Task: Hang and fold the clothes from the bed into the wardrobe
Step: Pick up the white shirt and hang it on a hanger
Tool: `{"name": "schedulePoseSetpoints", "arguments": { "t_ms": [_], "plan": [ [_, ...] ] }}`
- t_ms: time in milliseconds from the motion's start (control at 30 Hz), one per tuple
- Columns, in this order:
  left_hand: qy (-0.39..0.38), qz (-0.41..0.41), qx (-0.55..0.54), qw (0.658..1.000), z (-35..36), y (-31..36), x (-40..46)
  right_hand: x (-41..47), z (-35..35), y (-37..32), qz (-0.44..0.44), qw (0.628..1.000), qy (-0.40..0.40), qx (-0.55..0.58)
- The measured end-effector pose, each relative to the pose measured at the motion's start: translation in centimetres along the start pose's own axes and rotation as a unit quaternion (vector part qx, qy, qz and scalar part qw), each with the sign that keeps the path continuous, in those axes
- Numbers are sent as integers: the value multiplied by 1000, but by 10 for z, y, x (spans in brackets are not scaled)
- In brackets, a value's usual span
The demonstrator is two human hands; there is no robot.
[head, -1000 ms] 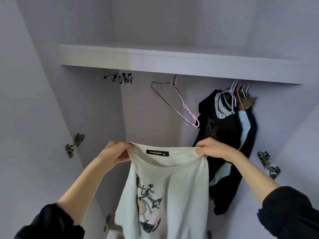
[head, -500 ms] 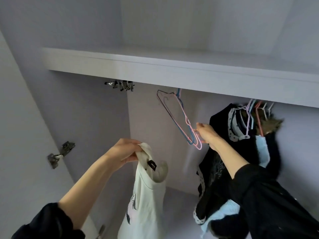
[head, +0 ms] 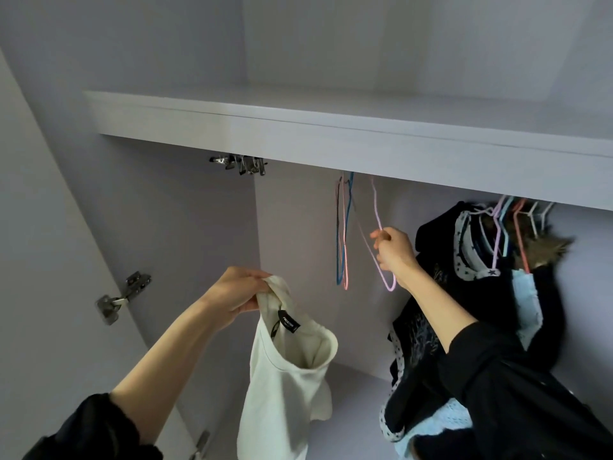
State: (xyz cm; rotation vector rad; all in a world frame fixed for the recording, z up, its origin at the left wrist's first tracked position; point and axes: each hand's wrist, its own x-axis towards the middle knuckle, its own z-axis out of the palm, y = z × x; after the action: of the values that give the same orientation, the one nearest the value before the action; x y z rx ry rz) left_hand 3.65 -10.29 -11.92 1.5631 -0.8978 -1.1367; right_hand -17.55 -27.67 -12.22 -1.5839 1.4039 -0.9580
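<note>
Left hand [head: 237, 292] pinches the limp, light white shirt [head: 288, 370] by its collar; right hand [head: 393, 249] grips a thin, springy pink hanger [head: 381, 247].

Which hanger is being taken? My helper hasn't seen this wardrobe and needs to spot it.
Look under the wardrobe's white shelf, in the open stretch left of the dark hanging clothes. Several thin empty hangers dangle there. It is the lilac hanger, gripped by the right hand; the blue and coral hangers further left hang untouched.

You can see white lettering on the black neck label [head: 288, 323] of the white shirt [head: 285, 376], but it is too small to read.
</note>
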Motion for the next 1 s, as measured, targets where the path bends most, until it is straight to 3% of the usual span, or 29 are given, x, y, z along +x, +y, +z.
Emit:
{"name": "schedulePoseSetpoints", "arguments": {
  "t_ms": [133, 233, 367, 500, 567, 667, 733, 833, 900, 1000],
  "plan": [
    [-4, -4, 4, 1000, -4, -1, 0, -16, -8, 2, -96, 990, 72, -68],
    [-5, -7, 17, 1000, -4, -3, -1, -30, -10, 14, -106, 987, 91, -83],
    [22, -2, 25, 999, 0, -9, -2, -52, -7, 36, -81, 984, 134, -84],
    [28, -1, 30, 999, -3, -14, -9, -78, -5, 60, 7, 985, 161, -55],
    [28, -3, 40, 999, -6, -16, -13, -96, -5, 69, 36, 985, 167, -28],
    [20, -5, 62, 998, -11, -21, -21, -136, 1, 89, -18, 979, 192, 66],
    [23, -6, 75, 997, -12, -24, -24, -160, 5, 99, -39, 976, 167, 134],
    [26, -6, 99, 995, -10, -31, -27, -176, 8, 99, -6, 955, 141, 263],
    [22, -7, 119, 993, -10, -36, -29, -182, 6, 96, 28, 932, 166, 321],
    [21, -13, 140, 990, -13, -45, -32, -187, 5, 106, 95, 945, 202, 239]
  ]
}}
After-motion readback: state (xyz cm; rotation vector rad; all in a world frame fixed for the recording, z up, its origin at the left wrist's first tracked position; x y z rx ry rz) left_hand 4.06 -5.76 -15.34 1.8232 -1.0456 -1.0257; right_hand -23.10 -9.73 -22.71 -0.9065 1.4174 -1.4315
